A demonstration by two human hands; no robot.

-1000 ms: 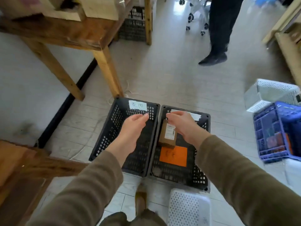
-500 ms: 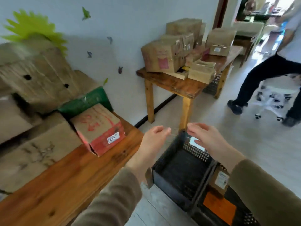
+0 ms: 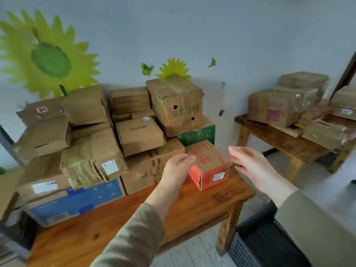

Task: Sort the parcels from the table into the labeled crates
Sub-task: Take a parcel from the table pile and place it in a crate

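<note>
Where writing can be read at all, it is scant. The small red-and-tan cardboard parcel [image 3: 210,166] carries a white sticker on its red end face with dark digits that look like 1529, though blur leaves them uncertain. Large red brush-like characters run across its tan top. Just to its left, a plain brown cardboard box [image 3: 142,170] shows black handwritten characters on its front, partly covered by the left hand [image 3: 176,170]. A flat blue-fronted carton [image 3: 77,201] bears pale print too smeared to read. A green carton [image 3: 198,134] behind the parcel has pale characters along its side. White shipping labels sit on several other boxes in the stack, none legible.

The parcel lies at the front right end of the stack on the orange-brown wooden table [image 3: 208,207], turned at an angle with one corner toward the camera. It sits between the two hands. The left hand is released, fingers loosely extended, at the parcel's left edge; whether it touches the cardboard cannot be told. The right hand [image 3: 250,164] is also released, fingers straight and together, palm facing the parcel, just beside its right side and not gripping it.

Low at the right, a black perforated plastic crate [image 3: 254,243] stands on the floor by the table leg, partly behind the right sleeve.
</note>
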